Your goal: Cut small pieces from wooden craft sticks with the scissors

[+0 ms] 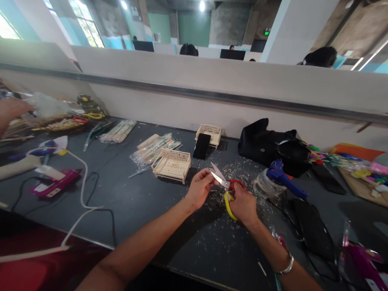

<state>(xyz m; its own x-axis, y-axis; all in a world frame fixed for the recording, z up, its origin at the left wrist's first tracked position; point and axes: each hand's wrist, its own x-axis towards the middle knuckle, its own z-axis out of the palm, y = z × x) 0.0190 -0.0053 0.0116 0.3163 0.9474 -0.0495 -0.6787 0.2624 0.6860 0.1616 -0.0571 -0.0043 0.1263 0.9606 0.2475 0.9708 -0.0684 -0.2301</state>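
My right hand (pixel 243 204) is wrapped round the handles of a pair of scissors (pixel 222 180), one red and one yellow, with the blades spread apart toward the left. Beside the blades, my left hand (pixel 200 188) is closed in a pinch; what it holds is too small to make out. Left of my hands stands a small wooden bench model (pixel 171 165). Behind it to the right is a second bench model (pixel 214 131), with a black phone (pixel 201 146) leaning against its front. Small wood clippings lie scattered under and around my hands.
Plastic-wrapped stick bundles (pixel 156 150) lie left of centre. A blue glue gun (pixel 285 180), black bag (pixel 260 139) and dark power bank (pixel 313 228) sit right. A purple glue gun (pixel 56 184) and cables lie left. Another person's hand (pixel 13 109) is at far left; a partition (pixel 182 97) runs behind.
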